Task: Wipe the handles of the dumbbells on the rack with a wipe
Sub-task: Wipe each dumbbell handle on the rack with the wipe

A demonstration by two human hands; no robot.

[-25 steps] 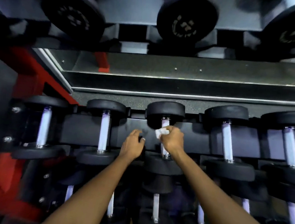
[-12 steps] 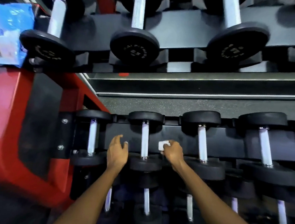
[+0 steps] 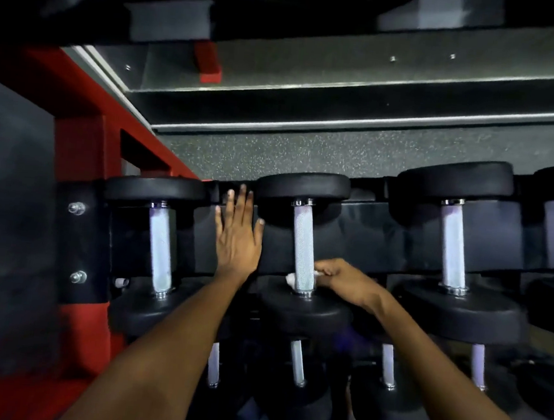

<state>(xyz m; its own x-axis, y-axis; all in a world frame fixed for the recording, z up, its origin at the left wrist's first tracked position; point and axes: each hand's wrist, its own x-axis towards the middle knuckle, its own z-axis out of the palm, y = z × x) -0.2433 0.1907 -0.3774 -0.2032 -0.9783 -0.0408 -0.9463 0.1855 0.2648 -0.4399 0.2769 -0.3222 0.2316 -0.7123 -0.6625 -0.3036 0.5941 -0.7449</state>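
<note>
One white wipe (image 3: 291,279) is being pinched around the near end of a knurled handle (image 3: 303,249) by the curled fingers of the right hand (image 3: 343,277), on the second dumbbell (image 3: 302,245) from the rack's (image 3: 75,242) left edge. Left hand (image 3: 237,236) is being pressed flat, fingers straight, on the black shelf panel (image 3: 367,237) between the first two dumbbells.

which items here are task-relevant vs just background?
In play: right hand, white wipe, the knurled handle it wraps, neighbouring dumbbell handles, rack shelf.
Background: left hand flat on the shelf, red frame, speckled floor.
</note>
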